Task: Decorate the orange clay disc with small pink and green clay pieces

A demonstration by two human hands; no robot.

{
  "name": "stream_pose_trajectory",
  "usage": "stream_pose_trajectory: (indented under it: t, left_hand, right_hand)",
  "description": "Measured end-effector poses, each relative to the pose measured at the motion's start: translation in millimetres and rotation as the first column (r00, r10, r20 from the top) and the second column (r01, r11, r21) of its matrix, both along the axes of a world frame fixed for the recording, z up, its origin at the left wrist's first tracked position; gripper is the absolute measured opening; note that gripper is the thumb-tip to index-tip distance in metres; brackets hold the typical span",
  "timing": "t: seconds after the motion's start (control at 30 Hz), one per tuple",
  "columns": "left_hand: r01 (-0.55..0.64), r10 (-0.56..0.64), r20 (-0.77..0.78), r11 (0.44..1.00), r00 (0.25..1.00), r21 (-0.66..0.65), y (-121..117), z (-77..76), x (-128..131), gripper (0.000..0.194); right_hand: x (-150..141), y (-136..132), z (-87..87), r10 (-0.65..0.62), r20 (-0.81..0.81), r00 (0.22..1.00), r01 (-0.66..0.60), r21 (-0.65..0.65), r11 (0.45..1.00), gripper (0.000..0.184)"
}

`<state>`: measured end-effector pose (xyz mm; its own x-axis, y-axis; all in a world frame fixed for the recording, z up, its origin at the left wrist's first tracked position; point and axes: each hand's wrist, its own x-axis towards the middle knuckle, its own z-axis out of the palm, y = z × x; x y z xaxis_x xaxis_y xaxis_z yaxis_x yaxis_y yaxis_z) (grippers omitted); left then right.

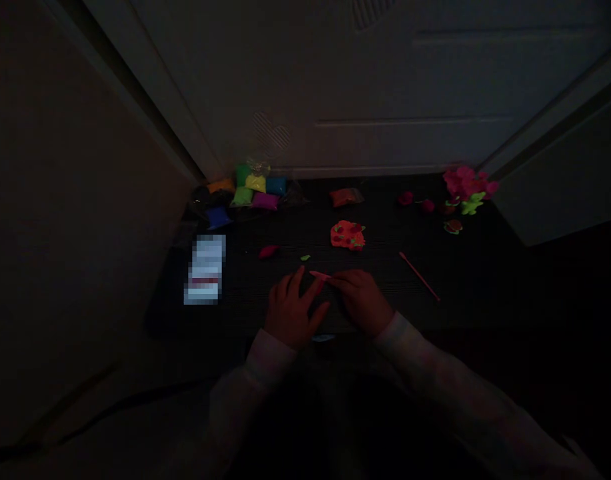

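Note:
My right hand (364, 300) is closed around a pink pointed tool (319, 275), which looks like a clay-modelling tool. Its tip points left across the dark table. My left hand (291, 308) lies on the table with fingers spread, one fingertip close to or touching the tool; which of the two I cannot tell. Just beyond the fingers is a small green piece (305, 257), apparently clay. A dark red lump (268, 252) rests to its left. Farther back sits a flat orange clay piece (348, 235) dotted with red and green bits.
Several colourful clay packets (255, 183) crowd the back left, and an orange packet (345, 197) lies at back centre. A lit phone (205, 270) is at left. Another pink tool (419, 275) lies at right. Pink flower-like shapes (468, 181) stand at back right, before a pale door (385, 87).

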<state>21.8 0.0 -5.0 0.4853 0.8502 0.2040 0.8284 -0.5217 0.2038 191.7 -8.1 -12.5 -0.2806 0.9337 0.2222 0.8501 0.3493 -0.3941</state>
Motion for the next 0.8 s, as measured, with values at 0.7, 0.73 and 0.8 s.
stream_pose_trajectory:
  t: [0.7,0.73,0.8]
  left_hand:
    - [0.051,-0.052,0.032,0.998,0.998,0.030,-1.9,-2.5,1.7,0.035]
    - [0.053,-0.055,0.039,0.998,0.998,0.029,-1.7,-2.5,1.7,0.035]
    - [0.058,-0.059,0.062,0.998,0.996,0.027,-1.1,-2.1,1.4,0.035]
  right_hand:
    - [0.4,8.2,-1.8,-0.039,0.034,0.999,0.039,-0.007,0.999,0.026]
    - [0.2,8.7,-1.7,-0.046,0.028,0.999,0.046,-0.004,0.999,0.026]
    - [0.1,9.8,-0.5,-0.064,0.009,0.998,0.064,0.004,0.998,0.024]
